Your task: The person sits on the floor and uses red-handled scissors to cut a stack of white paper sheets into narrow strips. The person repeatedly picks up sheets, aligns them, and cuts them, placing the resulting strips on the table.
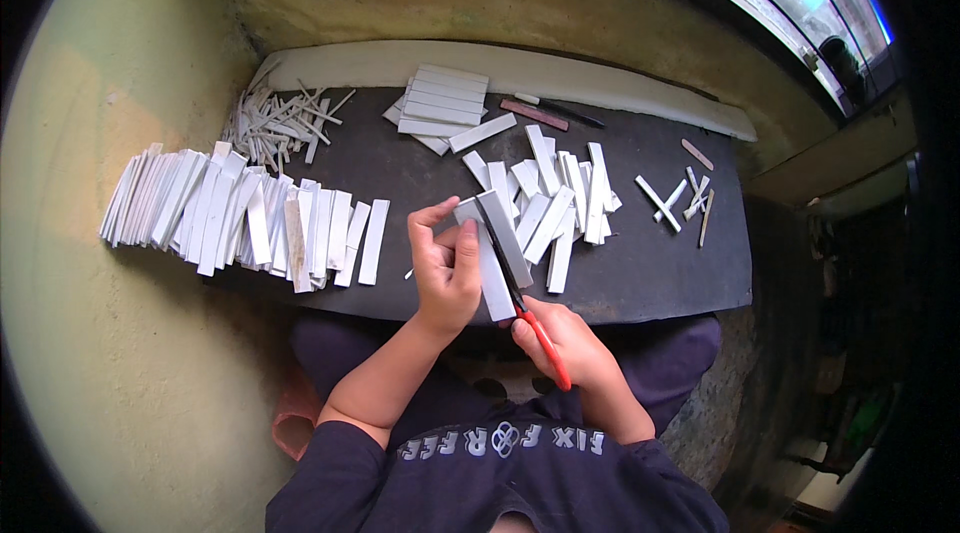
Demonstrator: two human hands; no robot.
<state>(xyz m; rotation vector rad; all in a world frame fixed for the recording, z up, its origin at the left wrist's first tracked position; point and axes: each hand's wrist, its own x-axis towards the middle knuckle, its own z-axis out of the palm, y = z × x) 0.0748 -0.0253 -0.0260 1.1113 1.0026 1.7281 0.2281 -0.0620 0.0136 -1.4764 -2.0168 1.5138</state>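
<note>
My left hand (445, 268) grips a white flat strip (492, 268) that lies tilted over the near edge of the dark board (640, 263). A second grey-white strip (505, 233) rests against it. My right hand (565, 338) holds a red-handled cutter (535, 328), its dark blade laid along the strip's right side. Both forearms come up from the lower edge over my lap.
A long row of white strips (240, 213) leans overlapped at the left. A loose heap of strips (555, 193) lies mid-board, a neat stack (440, 103) and thin offcuts (280, 123) at the back, a few pieces (680, 195) at right. A pen (565, 113) lies near the white sheet (520, 68).
</note>
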